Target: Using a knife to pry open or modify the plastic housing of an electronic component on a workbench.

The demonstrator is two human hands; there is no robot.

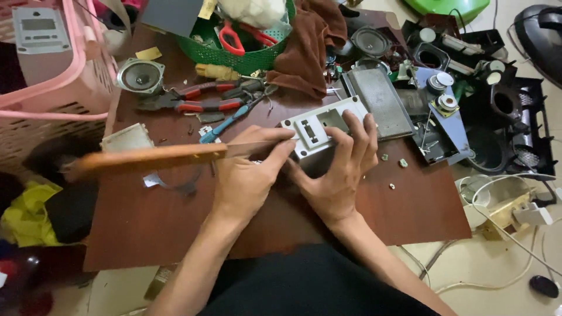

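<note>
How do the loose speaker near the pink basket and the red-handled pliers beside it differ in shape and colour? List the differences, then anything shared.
The speaker is round with a grey cone facing up; the pliers are long and lie flat. The speaker is silvery grey; the pliers have red handles and dark jaws. Both rest untouched on the brown table.

**A home repair bench for electronics**

A low brown table (175, 222) on a pale tiled floor is crowded with loose speakers (140, 76), pliers (199, 96), a screwdriver (231, 120), stripped black casings (503, 117) and cables (497, 234), beside a pink basket (64, 88) and a green one (246, 58).
</note>
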